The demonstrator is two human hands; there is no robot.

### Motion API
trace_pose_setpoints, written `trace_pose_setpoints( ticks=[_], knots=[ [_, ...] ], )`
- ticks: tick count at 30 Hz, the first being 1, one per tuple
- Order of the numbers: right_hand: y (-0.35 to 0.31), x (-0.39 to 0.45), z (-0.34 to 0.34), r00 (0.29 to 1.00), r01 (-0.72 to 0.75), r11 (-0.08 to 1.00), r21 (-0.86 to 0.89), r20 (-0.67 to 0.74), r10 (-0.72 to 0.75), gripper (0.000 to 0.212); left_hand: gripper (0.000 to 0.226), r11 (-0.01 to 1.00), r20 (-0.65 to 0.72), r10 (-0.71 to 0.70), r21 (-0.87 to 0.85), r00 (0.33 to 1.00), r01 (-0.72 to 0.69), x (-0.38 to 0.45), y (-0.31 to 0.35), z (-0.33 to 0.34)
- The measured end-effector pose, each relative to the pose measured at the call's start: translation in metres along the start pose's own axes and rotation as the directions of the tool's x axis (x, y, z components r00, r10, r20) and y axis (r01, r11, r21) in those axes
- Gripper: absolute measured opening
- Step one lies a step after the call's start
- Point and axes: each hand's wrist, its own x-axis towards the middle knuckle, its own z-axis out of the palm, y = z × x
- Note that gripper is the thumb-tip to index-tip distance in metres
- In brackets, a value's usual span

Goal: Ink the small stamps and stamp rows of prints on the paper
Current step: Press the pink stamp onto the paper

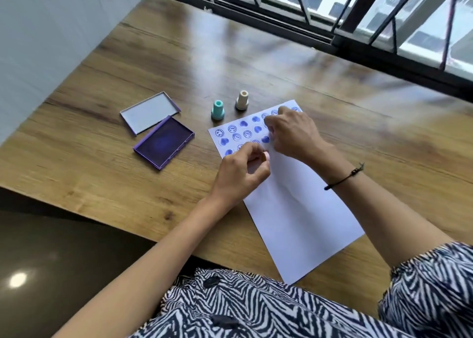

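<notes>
A white paper lies slanted on the wooden table, its far end covered with rows of blue round and heart prints. My left hand is closed around a small pink stamp just above the third row of prints. My right hand is curled over the paper's far right part, fingertips meeting the left hand at the stamp; what they grip is hidden. A teal stamp and a cream stamp stand upright beyond the paper. The open purple ink pad sits to the left.
The ink pad's lid lies upturned behind the pad. A white wall runs along the left, a barred window along the far edge. The near table edge drops to a dark floor on the left.
</notes>
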Motion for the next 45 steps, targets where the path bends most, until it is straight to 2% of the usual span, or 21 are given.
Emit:
trace_pose_setpoints(
  ticks=[7,11,13,16,19,27,30,32,34,36,40,45],
  knots=[
    [0.0,-0.001,0.003,0.999,-0.03,0.999,0.02,-0.025,0.03,0.01,0.019,1.0,0.008,0.009,0.012,1.0,-0.009,-0.001,0.001,0.0],
    [-0.002,0.0,-0.005,0.997,-0.061,0.997,0.045,0.041,0.059,0.01,0.02,0.999,0.019,0.009,0.036,1.0,-0.01,-0.001,0.004,-0.002],
    [0.001,-0.002,-0.014,0.995,-0.098,0.982,0.162,0.037,0.093,0.012,0.021,0.999,0.015,0.004,0.04,1.0,-0.005,-0.002,0.005,-0.002],
    [0.011,-0.01,-0.035,0.963,-0.205,0.892,0.402,-0.08,0.258,0.013,0.021,0.999,0.01,0.016,0.043,1.0,-0.016,-0.002,0.005,-0.002],
    [0.018,-0.022,-0.054,0.938,-0.259,0.778,0.572,-0.042,0.344,0.01,0.019,1.0,0.015,0.006,0.018,1.0,-0.006,-0.002,0.005,-0.002],
    [0.009,-0.038,-0.059,0.94,-0.274,0.675,0.685,0.041,0.34,0.01,0.015,0.99,0.032,-0.039,-0.131,0.999,0.043,-0.003,0.004,-0.003],
    [0.0,-0.043,-0.061,0.954,-0.244,0.55,0.799,0.094,0.286,0.011,0.013,0.96,0.006,-0.085,-0.269,0.996,0.084,0.0,0.007,-0.009],
    [-0.007,-0.048,-0.06,0.965,-0.223,0.42,0.88,0.137,0.225,0.016,0.011,0.904,-0.022,-0.147,-0.408,0.989,0.126,0.001,0.01,-0.013],
    [-0.015,-0.053,-0.057,0.971,-0.213,0.315,0.925,0.163,0.177,0.012,0.011,0.835,-0.009,-0.192,-0.527,0.981,0.158,0.001,0.013,-0.017],
    [-0.024,-0.056,-0.052,0.973,-0.206,0.264,0.942,0.17,0.155,0.008,0.009,0.803,0.014,-0.192,-0.572,0.981,0.166,0.0,0.015,-0.021],
    [-0.033,-0.056,-0.045,0.976,-0.182,0.25,0.951,0.144,0.16,0.006,0.007,0.735,0.034,-0.185,-0.658,0.982,0.161,-0.003,0.018,-0.028],
    [-0.039,-0.054,-0.04,0.985,-0.127,0.288,0.949,0.088,0.146,0.005,0.008,0.744,0.046,-0.155,-0.652,0.987,0.147,-0.007,0.021,-0.035]
  ],
)
